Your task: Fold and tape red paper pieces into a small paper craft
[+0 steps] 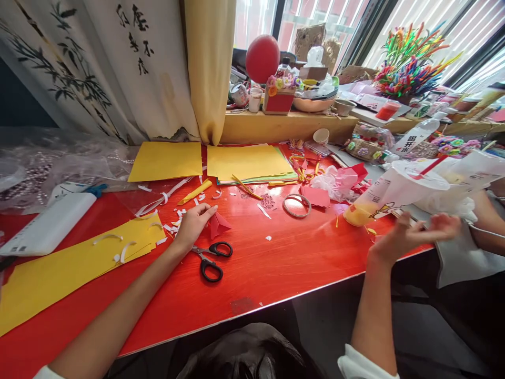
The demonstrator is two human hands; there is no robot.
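My left hand [196, 223] is closed on a small folded piece of red paper [219, 225], pinched between thumb and fingers just above the red table. Right below it lie scissors [212, 261] with black handles, their blades partly under my left wrist. White paper scraps [172, 228] are strewn beside that hand. Off to the right, my right hand [410, 234] is raised over the table's front edge, fingers apart and nothing in it. Closest to it stands a plastic drink cup [389, 195] with a red straw and some yellow drink inside.
Yellow paper sheets [248, 162] lie at the back, and long yellow strips [79, 252] at the left. A tape roll [296, 205] rests mid-table near pink plastic [335, 181]. Another person's arm [487, 226] is at the far right. The sill holds a red balloon [262, 59] and pipe cleaners [414, 73].
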